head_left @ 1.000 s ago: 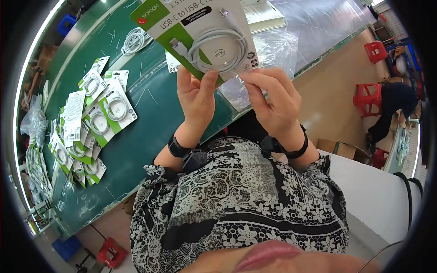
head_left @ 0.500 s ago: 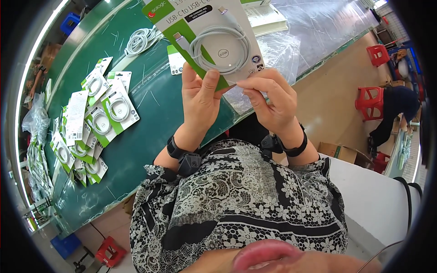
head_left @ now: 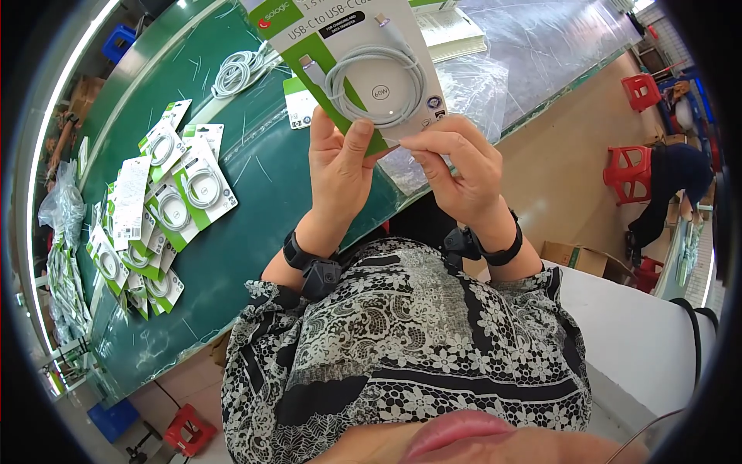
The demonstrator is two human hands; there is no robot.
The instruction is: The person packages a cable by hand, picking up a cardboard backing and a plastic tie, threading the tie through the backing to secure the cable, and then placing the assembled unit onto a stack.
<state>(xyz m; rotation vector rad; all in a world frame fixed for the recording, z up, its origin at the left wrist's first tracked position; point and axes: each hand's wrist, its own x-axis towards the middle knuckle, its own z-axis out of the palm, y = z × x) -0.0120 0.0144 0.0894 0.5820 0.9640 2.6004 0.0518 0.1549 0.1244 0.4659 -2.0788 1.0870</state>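
While the left hand [head_left: 338,166] bears the load, the right hand [head_left: 468,166] does the fine work; head view, contents as follows. One green-and-white cable card [head_left: 355,39], raised above the near table edge, tilted, printed front toward the wearer; upon it, one pale coiled USB cable [head_left: 420,87], both plugs pointing upward. Left hand: thumb closed on the card's lower left front, fingers mostly hidden behind, a firm-looking hold. Right hand: thumb and forefinger drawn nearly together at the lower right edge, other fingers loosely curled; whether anything thin lies between the tips, cannot tell.

Handling notes, by judgement: left thumb best set flat, off the coil, firm enough to stop the card twisting; right fingertips best worked close to the edge, with small motions, lest the cardboard crease or the cable be tugged askew.

Surroundings: green tabletop [head_left: 255,216]; heap of carded cables [head_left: 170,205] to the left, overlapping, some face down; one loose white cable coil [head_left: 236,73] beyond; clear plastic film [head_left: 475,85] right of the card; thin pale strips [head_left: 246,166] scattered about.
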